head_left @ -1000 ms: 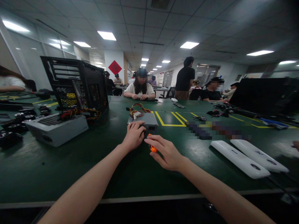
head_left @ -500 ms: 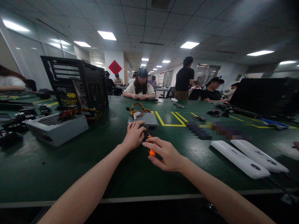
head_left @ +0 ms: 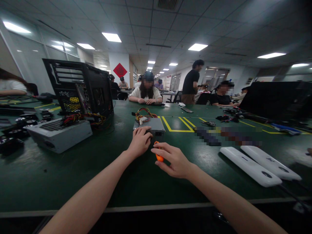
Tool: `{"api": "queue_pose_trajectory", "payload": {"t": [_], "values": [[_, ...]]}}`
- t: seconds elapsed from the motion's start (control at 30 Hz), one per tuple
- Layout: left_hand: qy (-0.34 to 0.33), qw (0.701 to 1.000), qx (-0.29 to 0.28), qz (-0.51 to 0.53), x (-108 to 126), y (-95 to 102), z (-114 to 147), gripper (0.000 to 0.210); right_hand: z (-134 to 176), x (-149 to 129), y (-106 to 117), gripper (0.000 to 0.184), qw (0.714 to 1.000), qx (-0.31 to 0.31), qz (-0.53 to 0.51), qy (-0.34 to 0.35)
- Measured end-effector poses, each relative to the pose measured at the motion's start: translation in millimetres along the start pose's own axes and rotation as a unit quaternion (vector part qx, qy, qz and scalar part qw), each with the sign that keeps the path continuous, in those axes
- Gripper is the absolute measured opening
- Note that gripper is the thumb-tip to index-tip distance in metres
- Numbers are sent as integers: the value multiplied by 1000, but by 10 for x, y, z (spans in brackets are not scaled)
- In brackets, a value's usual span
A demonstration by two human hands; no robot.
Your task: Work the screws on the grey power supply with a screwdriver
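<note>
A small grey computer power supply (head_left: 159, 125) lies on the green table in front of me, a bundle of coloured wires (head_left: 146, 113) and a white connector at its top. My left hand (head_left: 140, 141) is on its near left side, fingers curled over the edge and gripping it. In my right hand (head_left: 172, 159) is a screwdriver (head_left: 159, 156) with an orange handle, held between thumb and fingers. Its thin shaft points away from me at the near face of the power supply, below the socket. Whether the tip touches a screw is too small to tell.
To the left stand a black computer case (head_left: 80, 87) and a larger grey power supply (head_left: 59, 135), with black fans (head_left: 14, 133) beyond. Two white devices (head_left: 251, 165) lie at right, near pliers (head_left: 208, 123). A person (head_left: 146, 91) sits across the table (head_left: 136, 188).
My right hand and the screwdriver have shifted slightly to the right. My left hand and the power supply have stayed put. The standing person in the background has turned a little.
</note>
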State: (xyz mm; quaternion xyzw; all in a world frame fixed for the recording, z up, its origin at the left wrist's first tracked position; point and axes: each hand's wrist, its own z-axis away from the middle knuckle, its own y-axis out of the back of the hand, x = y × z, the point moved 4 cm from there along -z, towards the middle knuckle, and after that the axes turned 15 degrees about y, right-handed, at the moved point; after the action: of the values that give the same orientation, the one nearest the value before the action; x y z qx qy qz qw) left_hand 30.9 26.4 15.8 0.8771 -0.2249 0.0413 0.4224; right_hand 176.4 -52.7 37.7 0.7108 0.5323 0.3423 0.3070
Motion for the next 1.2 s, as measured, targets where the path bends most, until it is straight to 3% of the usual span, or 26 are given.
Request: {"api": "queue_pose_trajectory", "payload": {"t": [0.23,0.43,0.57,0.7,0.93,1.2], "values": [[5,1000,2,0,8,8,4,22,38,49,-3,30,998,58,-26,-22],[3,1000,-2,6,7,2,0,25,5,2,24,29,999,34,18,11],[6,1000,-4,11,18,17,1,28,17,5,20,28,996,62,67,16],[7,1000,-4,8,24,28,2,29,30,18,21,28,996,80,38,0],[4,1000,-3,0,18,18,-8,27,-5,-59,31,30,999,24,32,22],[7,1000,-5,12,34,47,-5,39,15,-5,26,29,998,68,-13,-10]]}}
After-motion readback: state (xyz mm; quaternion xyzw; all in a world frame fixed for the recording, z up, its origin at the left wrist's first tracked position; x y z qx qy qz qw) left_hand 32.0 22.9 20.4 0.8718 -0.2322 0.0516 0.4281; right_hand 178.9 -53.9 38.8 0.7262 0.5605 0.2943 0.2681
